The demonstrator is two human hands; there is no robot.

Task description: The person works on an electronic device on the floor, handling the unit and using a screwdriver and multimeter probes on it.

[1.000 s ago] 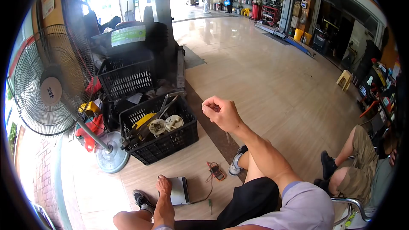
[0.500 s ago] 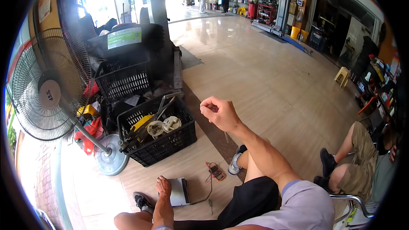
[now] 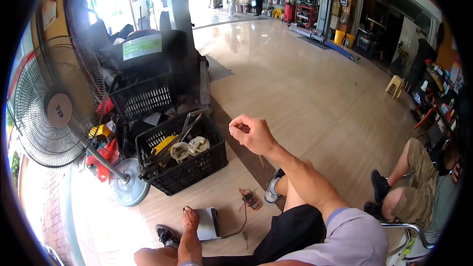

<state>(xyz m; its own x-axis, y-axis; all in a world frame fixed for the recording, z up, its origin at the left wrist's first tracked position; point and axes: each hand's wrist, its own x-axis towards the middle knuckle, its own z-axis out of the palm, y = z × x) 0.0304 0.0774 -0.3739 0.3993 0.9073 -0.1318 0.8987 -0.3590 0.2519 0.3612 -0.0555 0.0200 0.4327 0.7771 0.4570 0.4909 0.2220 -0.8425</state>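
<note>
My right hand (image 3: 250,133) is raised in front of me over the floor, to the right of the black crate. Its fingers are curled in a pinch, and I cannot make out what is between them. Low down, my left hand (image 3: 189,219) is closed at the left side of a flat silver metal box (image 3: 208,224); whatever its fingers hold is hidden. To the box's right lies an orange and black multimeter (image 3: 251,200) with its leads. A green-handled screwdriver (image 3: 245,239) rests on the floor nearby.
A black plastic crate (image 3: 189,175) holds two round whitish parts and metal tools. The standing fan (image 3: 59,108) is at left, with another crate (image 3: 143,93) behind. A seated person's legs (image 3: 399,187) are at right. A small stool (image 3: 394,86) stands farther back; two people are far off.
My right hand has shifted slightly left and down in view. The left hand has moved a little, its fingers now more tightly curled. The objects on the floor stay put.
</note>
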